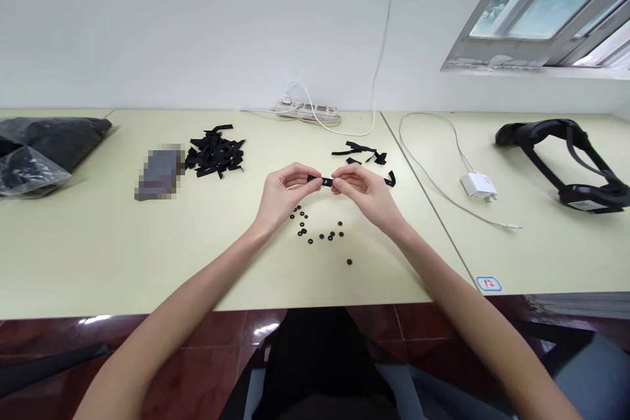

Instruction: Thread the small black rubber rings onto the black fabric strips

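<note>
Between my two hands is a short black fabric strip [327, 182] with a small shiny round spot near its middle. My left hand [288, 193] pinches its left end, and my right hand [367, 191] pinches the right end. Both hands are above the table, fingertips close together. Below them lie several small round black discs with light centres, like snap buttons [321, 236]. Beyond my right hand are several loose black strips [361, 148]. One bent strip [390, 179] shows just to the right of that hand, partly hidden by it.
A heap of black strips [215, 152] and a blurred grey object [160, 172] lie left. Farther left is a plastic bag [44, 151] of dark material. A power strip [308, 111] stands by the wall. On the right are a white charger [478, 185] with cable and a black headset [566, 157].
</note>
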A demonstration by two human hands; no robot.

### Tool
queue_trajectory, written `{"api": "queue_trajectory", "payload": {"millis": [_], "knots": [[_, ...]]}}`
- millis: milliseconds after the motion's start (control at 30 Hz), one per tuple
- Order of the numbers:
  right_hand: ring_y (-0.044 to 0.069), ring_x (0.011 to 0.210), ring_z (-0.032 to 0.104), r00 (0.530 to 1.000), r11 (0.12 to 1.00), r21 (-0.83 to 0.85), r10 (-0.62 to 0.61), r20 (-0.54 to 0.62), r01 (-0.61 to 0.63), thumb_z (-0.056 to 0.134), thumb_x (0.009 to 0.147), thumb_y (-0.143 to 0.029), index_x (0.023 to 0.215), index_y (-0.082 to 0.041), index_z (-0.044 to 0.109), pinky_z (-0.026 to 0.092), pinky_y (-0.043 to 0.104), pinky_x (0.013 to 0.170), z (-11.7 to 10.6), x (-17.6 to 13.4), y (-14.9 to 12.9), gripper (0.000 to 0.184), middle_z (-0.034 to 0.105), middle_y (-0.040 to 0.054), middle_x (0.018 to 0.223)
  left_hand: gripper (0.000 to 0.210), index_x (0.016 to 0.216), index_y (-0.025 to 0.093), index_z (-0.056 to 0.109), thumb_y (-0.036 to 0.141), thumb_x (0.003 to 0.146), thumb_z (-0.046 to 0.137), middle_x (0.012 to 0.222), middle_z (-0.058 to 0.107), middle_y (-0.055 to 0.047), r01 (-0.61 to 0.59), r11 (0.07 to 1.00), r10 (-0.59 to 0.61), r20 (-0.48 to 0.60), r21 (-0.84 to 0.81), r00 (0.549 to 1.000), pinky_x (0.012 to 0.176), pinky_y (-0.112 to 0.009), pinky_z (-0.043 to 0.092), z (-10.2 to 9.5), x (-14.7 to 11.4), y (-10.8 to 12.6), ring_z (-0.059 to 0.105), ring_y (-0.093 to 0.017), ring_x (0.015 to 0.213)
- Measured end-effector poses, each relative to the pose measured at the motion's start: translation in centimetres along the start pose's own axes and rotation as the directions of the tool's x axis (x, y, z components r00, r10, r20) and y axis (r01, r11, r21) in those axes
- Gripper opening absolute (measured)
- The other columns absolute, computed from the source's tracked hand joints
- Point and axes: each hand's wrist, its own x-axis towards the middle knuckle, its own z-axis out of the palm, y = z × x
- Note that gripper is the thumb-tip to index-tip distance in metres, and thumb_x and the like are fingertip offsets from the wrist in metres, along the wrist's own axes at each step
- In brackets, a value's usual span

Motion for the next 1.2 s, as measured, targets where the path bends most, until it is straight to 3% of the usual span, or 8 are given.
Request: {"api": "queue_trajectory", "payload": {"millis": [267,600,667,767,867,933,1033,1200], "knots": [[0.024,0.093,0.084,0.999,0.998,0.068,0.002,-0.047,0.001,0.091,0.093,-0.054,0.104,-0.024,0.079,0.074,0.045,0.097,0.6,-0.1,-0.5,0.034,0.082,0.0048,0.099,0.028,0.095,0.022,0.085,0.046,0.087,0.097,0.100,0.084,-0.006,-0.071,0.996,0.073,-0.037,0.062,0.997,0.087,-0.036,0.069,0.1,-0.2,0.4,0.082,-0.021,0.085],[0.021,0.095,0.080,0.988,0.985,0.157,0.089,-0.127,-0.068,0.085,0.094,-0.053,0.108,-0.023,0.078,0.068,0.042,0.099,0.2,0.8,1.2,0.034,0.081,0.0045,0.099,0.033,0.103,0.017,0.084,0.039,0.084,0.101,0.094,0.084,-0.007,0.166,0.982,-0.171,-0.044,-0.092,0.984,0.100,-0.037,0.070,-1.4,1.6,-1.6,0.085,-0.021,0.090],[0.020,0.095,0.078,0.976,0.978,0.180,0.138,-0.167,-0.107,0.081,0.095,-0.052,0.109,-0.024,0.078,0.067,0.040,0.096,-0.4,1.1,1.5,0.032,0.080,0.0039,0.098,0.023,0.109,0.018,0.082,0.025,0.091,0.094,0.104,0.084,-0.006,0.222,0.934,-0.283,-0.201,-0.278,0.938,0.109,-0.032,0.067,-2.5,2.6,-2.2,0.085,-0.018,0.099],[0.019,0.093,0.074,0.951,0.973,0.175,0.192,-0.244,-0.151,0.080,0.090,-0.046,0.105,-0.024,0.079,0.064,0.037,0.093,-2.3,1.9,2.1,0.026,0.078,0.0034,0.096,0.016,0.095,0.017,0.072,0.004,0.095,0.081,0.107,0.081,-0.006,0.104,0.842,-0.415,-0.513,-0.529,0.752,0.114,-0.021,0.062,-5.4,4.5,-3.1,0.082,-0.014,0.114],[0.021,0.095,0.073,0.925,0.983,0.089,0.184,-0.334,-0.163,0.072,0.092,-0.041,0.104,-0.025,0.076,0.062,0.039,0.093,-5.1,2.6,3.0,0.021,0.078,0.0047,0.101,0.021,0.096,0.019,0.064,0.000,0.099,0.073,0.111,0.078,-0.005,-0.088,0.840,-0.399,-0.720,-0.535,0.567,0.111,-0.022,0.065,-8.6,5.9,-3.7,0.080,-0.014,0.124],[0.023,0.094,0.072,0.914,0.974,-0.114,0.140,-0.380,-0.197,0.066,0.094,-0.038,0.105,-0.024,0.075,0.060,0.042,0.093,-7.0,2.8,3.7,0.019,0.078,0.0066,0.104,0.021,0.096,0.019,0.060,0.000,0.102,0.067,0.113,0.075,-0.006,-0.179,0.865,-0.338,-0.809,-0.468,0.481,0.112,-0.021,0.064,-10.1,6.3,-3.9,0.079,-0.012,0.125],[0.028,0.099,0.068,0.940,0.831,-0.512,0.039,-0.338,-0.218,0.061,0.096,-0.033,0.099,-0.023,0.074,0.057,0.049,0.098,-8.6,2.6,4.9,0.017,0.078,0.0126,0.115,0.021,0.102,0.020,0.059,0.000,0.102,0.063,0.108,0.071,-0.003,-0.205,0.883,-0.295,-0.838,-0.423,0.460,0.117,-0.021,0.061,-11.2,6.3,-4.1,0.078,-0.010,0.123],[0.036,0.118,0.061,0.987,0.651,-0.756,-0.063,-0.146,-0.070,0.062,0.102,-0.035,0.115,-0.022,0.074,0.051,0.053,0.108,-7.1,2.4,6.6,0.022,0.076,0.0139,0.115,0.011,0.105,0.022,0.055,0.013,0.106,0.060,0.121,0.068,-0.004,-0.111,0.902,-0.301,-0.791,-0.417,0.533,0.126,-0.021,0.055,-11.2,6.1,-4.7,0.065,-0.010,0.142]]}}
